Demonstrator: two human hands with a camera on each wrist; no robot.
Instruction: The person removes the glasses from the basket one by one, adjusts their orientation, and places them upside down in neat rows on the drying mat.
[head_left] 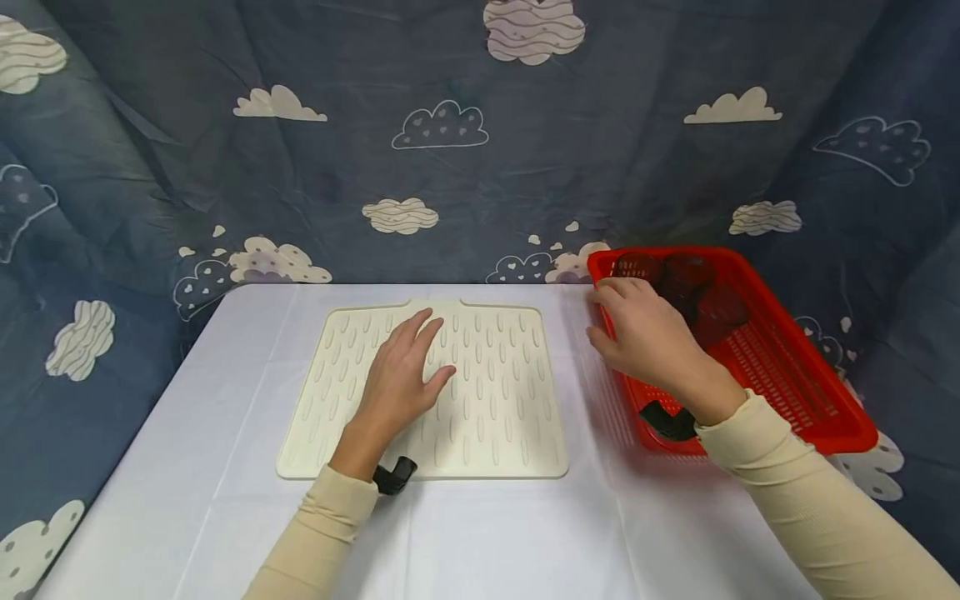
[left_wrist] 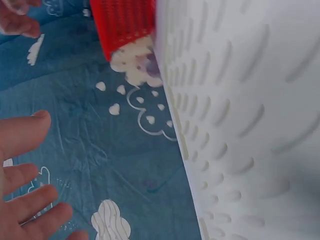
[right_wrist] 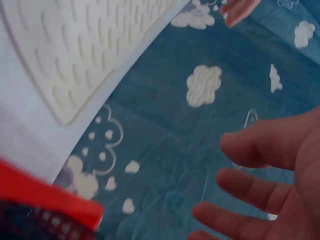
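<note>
My left hand (head_left: pixel 397 379) hovers over a cream board (head_left: pixel 487 417) with rows of raised oval ridges. Its fingers are spread and relaxed, with nothing between them. At the right, my right hand (head_left: pixel 648 333) is over the left rim of a red plastic basket (head_left: pixel 795 350), palm facing the board. The right wrist view shows its thumb and fingers (right_wrist: pixel 250 190) apart and holding nothing. Several dark red rounded things (head_left: pixel 720 312) lie in the far part of the basket, partly hidden behind that hand.
A white cloth covers the table (head_left: pixel 225 500). Behind the table and along its sides hangs a dark blue curtain (head_left: pixel 360 167) with cloud prints. The basket stands at an angle by the right edge, and a black strap piece (head_left: pixel 667 421) sits at the right wrist.
</note>
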